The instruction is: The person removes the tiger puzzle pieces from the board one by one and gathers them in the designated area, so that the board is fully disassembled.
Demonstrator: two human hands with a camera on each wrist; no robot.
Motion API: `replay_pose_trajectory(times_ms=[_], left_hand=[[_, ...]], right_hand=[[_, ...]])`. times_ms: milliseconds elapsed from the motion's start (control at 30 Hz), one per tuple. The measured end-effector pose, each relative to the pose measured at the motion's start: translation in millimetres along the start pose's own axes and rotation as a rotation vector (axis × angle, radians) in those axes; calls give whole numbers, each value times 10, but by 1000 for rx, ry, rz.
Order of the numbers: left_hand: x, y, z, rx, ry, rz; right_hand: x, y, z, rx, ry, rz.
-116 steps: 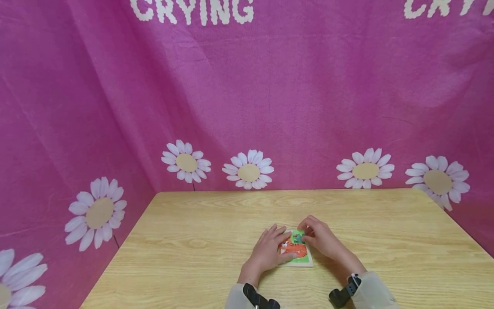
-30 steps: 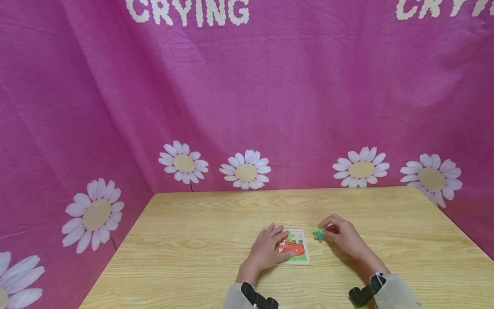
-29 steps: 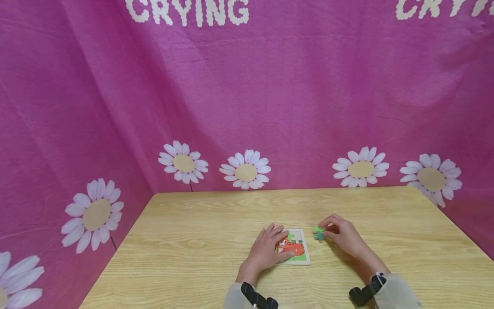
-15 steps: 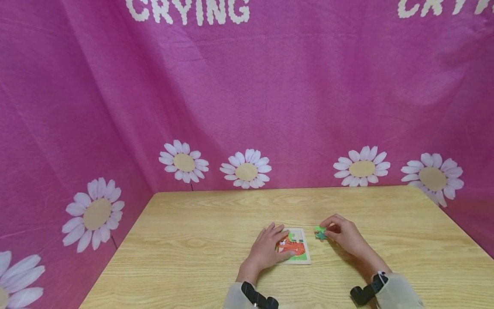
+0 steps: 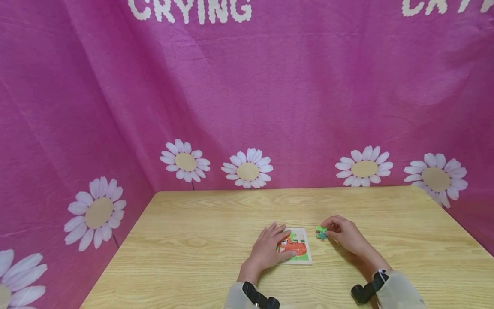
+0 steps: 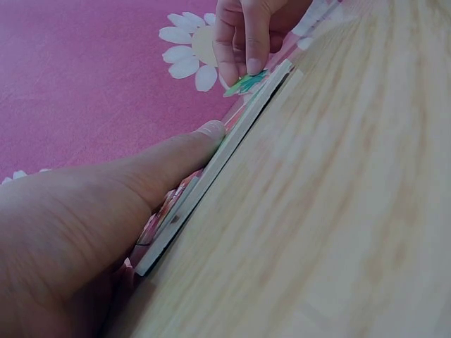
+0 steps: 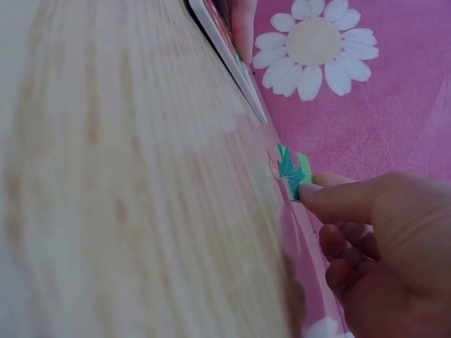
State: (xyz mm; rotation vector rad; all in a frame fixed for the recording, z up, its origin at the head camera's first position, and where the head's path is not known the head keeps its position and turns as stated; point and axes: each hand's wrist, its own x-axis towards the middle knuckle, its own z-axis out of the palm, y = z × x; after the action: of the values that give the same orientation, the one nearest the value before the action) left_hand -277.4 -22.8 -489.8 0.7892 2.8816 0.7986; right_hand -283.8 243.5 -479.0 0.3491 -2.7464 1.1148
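Observation:
A square jigsaw puzzle in a pale tray (image 5: pixel 309 256) lies flat on the table, with an orange striped animal pictured on it. Spread over its left side, my left hand (image 5: pixel 265 249) rests with fingers extended, its thumb along the lower part. Bare pale backing shows in the tray's upper right. My right hand (image 5: pixel 344 234) pinches a green and teal puzzle piece (image 5: pixel 320 233) between thumb and fingers, just right of the tray. In the right wrist view the piece (image 7: pixel 291 172) has a leaf-like pattern. My left palm hides the puzzle's left edge.
The wooden table (image 5: pixel 200 240) extends around both hands. Behind it and to the left hangs a magenta cloth (image 5: pixel 293 94) printed with white daisies and lettering. Each wrist wears a black camera strap.
Since the oldest frame, my right hand has lifted the piece out of the tray's upper right and moved it right. Over the last second it has turned slightly. My left hand has stayed put.

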Motion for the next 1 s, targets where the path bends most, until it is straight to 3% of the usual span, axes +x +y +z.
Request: replay_pose_trajectory(times_ms=[433, 1000], left_hand=[[5, -13, 13, 2, -6, -4], [16, -8, 4, 9, -8, -7]], right_hand=[[43, 7, 0, -4, -90, 9], [33, -71, 12, 25, -99, -1]])
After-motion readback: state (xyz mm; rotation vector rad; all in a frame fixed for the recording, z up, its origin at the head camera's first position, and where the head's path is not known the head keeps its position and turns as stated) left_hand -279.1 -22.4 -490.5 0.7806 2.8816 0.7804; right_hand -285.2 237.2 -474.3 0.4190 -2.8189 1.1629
